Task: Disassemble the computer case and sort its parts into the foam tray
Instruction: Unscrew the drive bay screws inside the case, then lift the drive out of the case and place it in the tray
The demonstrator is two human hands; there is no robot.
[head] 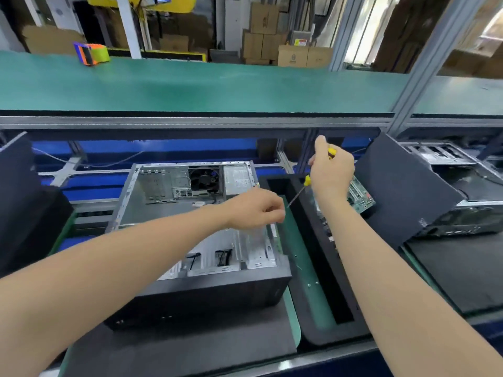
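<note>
The right hand [330, 170] is clenched round the yellow handle of a screwdriver [307, 181]. The shaft points down-left and the tip is in the air, just beside the left hand [255, 208]. The left hand has its fingers curled w/ the tips pressed together, above the right wall of the computer case [163, 213]. Prob. it pinches a small screw, but this is too small to see, so I cannot tell if it holds anything.

Under the hands, the computer case lies open on its side, w/ a fan [202, 179] at the far wall. Just right of it is the foam tray [334, 334]. A green circuit board [363, 200] rests in the tray's far part, partly behind the right hand. A few screws [310, 284] lie in the green-floored compartment next to the case.

The step in hand seems to be bringing a loosened screw over to the tray. To do it well:
- Keep the pinch firm until the left hand is low over the screw compartment.
- Let go close to the floor, so nothing bounces into the long black slot beside it.
- Keep the screwdriver tip turned away from the left fingers and from the board.
</note>
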